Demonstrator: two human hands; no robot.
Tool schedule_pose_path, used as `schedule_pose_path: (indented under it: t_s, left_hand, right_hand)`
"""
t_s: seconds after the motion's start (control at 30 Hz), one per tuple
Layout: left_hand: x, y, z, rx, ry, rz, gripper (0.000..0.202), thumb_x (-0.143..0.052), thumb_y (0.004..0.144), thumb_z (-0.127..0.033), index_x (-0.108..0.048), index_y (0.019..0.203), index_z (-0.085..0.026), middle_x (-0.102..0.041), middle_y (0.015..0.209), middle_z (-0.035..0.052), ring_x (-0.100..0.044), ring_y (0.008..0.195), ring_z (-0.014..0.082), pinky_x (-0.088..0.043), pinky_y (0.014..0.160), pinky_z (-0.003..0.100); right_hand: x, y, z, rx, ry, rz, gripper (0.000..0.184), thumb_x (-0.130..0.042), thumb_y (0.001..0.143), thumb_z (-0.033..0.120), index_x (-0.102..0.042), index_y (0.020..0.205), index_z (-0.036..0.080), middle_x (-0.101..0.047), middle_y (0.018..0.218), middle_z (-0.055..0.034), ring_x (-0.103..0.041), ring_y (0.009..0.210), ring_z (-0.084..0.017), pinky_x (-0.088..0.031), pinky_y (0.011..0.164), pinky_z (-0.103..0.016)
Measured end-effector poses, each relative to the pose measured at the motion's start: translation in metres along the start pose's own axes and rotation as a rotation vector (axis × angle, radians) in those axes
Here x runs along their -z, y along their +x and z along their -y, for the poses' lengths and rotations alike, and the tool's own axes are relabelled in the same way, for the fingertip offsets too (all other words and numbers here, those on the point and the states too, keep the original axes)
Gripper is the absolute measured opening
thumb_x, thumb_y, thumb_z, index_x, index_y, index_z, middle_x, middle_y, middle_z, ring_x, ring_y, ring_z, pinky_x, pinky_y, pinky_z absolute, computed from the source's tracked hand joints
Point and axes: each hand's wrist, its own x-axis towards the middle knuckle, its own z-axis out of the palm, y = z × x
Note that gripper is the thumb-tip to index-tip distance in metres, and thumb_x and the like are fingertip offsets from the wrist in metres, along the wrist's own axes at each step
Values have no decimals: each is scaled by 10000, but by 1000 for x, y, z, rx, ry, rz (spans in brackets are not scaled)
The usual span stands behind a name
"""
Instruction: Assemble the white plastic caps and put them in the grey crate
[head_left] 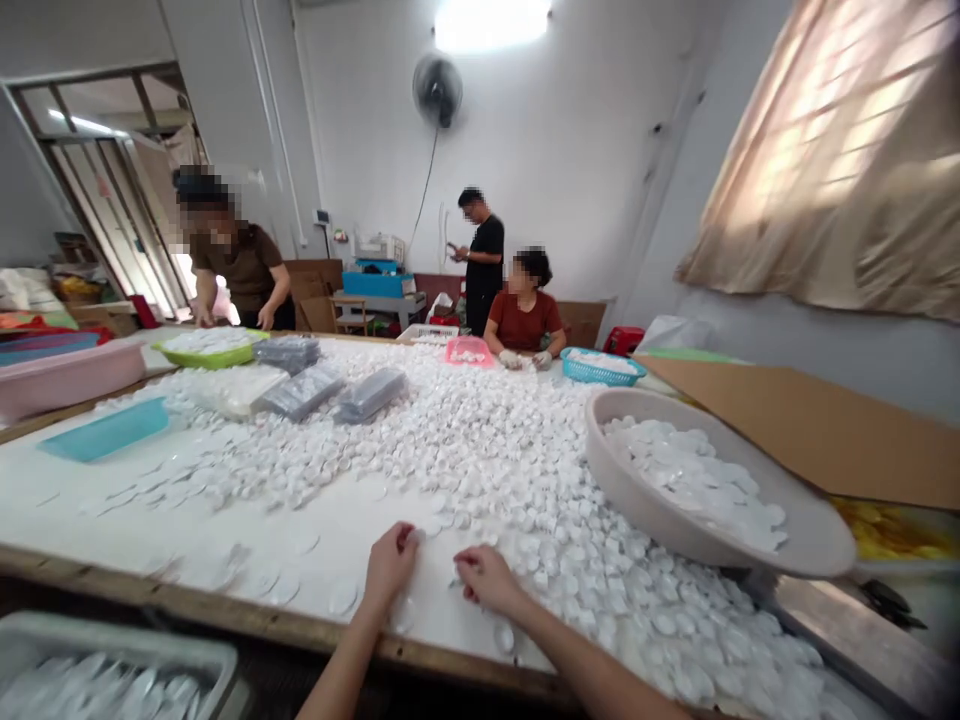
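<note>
At the near edge of a long white-topped wooden worktable [187, 520], the person's left hand [390, 562] and right hand [484, 578] rest close together, each with fingers curled in, apparently pinching one small white round plastic cap [415, 537] from the heap of white caps [480, 440] spread across the middle. To the right, a tilted beige plastic basin [637, 500] brims with thin white discs [690, 480]; a knock from the right elbow could likely tip it. Loose discs by the table's near lip could slide off into the grey tray [112, 660] below. A seated co-worker in red [523, 320] sorts at the far end.
</note>
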Motion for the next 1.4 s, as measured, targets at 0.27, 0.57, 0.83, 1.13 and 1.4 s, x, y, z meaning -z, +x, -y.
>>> schedule_pose_path:
  t_s: [0.27, 0.57, 0.83, 1.13, 1.4]
  left_hand:
    - [4, -30, -27, 113, -588, 318, 406, -464, 699, -410, -513, 1014, -159, -580, 750, 28, -563, 606, 103, -436, 573, 216]
    - [-40, -23, -33, 168, -197, 349, 297, -473, 696, -366, -585, 878, -159, -593, 523, 8, -534, 470, 100, -382, 455, 182]
    - [-43, -12, -32, 385, -348, 640, 317, -401, 735, -389, -441, 952, -162, -578, 505, 14, -563, 440, 148, -409, 390, 218]
    - [-42, -6, -30, 454, -435, 775, 310, -464, 689, -441, -393, 847, -184, -592, 513, 18, -548, 412, 126, -403, 372, 195]
    - [-42, -2, -36, 469, -414, 804, 241, -453, 708, -385, -378, 821, -186, -559, 441, -8, -538, 393, 131, -416, 383, 221]
  right_hand:
    - [31, -5, 13, -52, 129, 47, 252, -433, 729, 310, -550, 890, 157, -559, 670, -16, -542, 472, -78, -421, 421, -185]
    - [19, 3, 6, -260, 355, 198, 173, -485, 718, 282, -546, 774, 130, -575, 557, -6, -571, 514, -81, -474, 521, -194]
    - [28, 9, 14, -358, 322, 283, 219, -588, 645, 306, -481, 736, 138, -584, 536, -2, -596, 523, -114, -486, 492, -207]
    - [32, 17, 19, -429, 331, 406, 101, -544, 652, 157, -450, 689, 154, -575, 445, 16, -605, 519, -133, -498, 545, -247]
    - [34, 24, 20, -491, 311, 427, 106, -536, 629, 124, -441, 650, 165, -546, 397, 36, -596, 492, -138, -492, 530, -253]
